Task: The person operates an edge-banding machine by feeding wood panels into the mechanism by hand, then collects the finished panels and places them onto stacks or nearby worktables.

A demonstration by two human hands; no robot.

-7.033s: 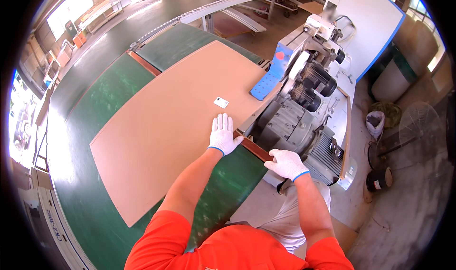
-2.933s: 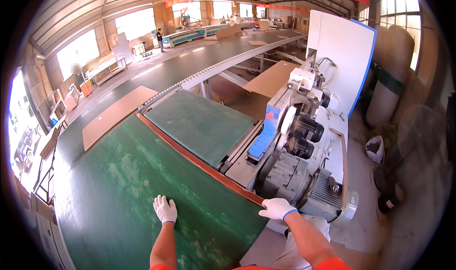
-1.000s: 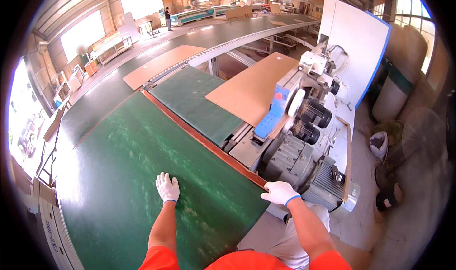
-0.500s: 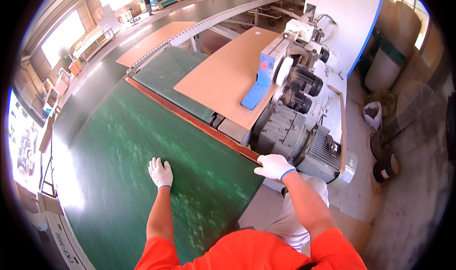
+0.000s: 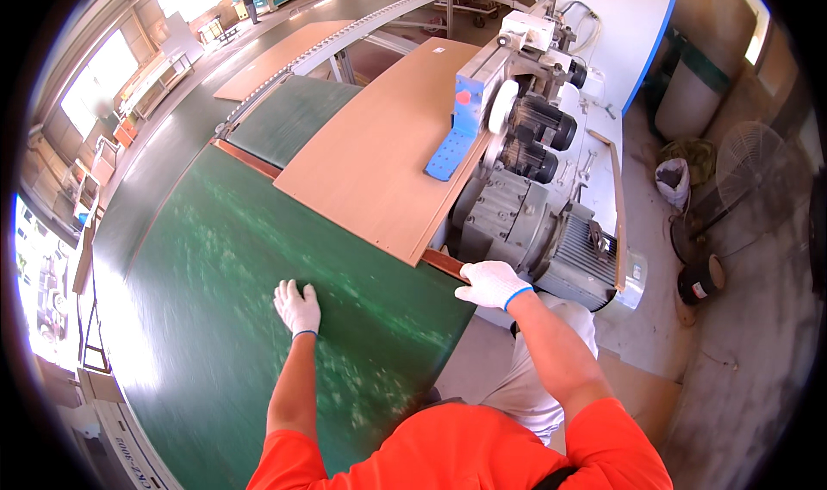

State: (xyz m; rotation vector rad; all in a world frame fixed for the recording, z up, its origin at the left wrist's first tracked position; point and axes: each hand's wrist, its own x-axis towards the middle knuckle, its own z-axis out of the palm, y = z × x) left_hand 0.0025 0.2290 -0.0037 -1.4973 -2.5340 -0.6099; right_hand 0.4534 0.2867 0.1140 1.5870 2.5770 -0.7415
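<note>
Head view: our left hand (image 5: 297,307) lay spread, left of the machine (image 5: 517,205), our right hand (image 5: 494,285) curled beside it, grip unclear; the board (image 5: 370,158), along the machine's left side, looked stiff, best held by opposite edges.

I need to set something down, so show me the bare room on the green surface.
Bare green surface lies left of the left hand and between that hand and the brown panel. It is crowded at right, where panel, right hand and grey motor sit close together.
</note>
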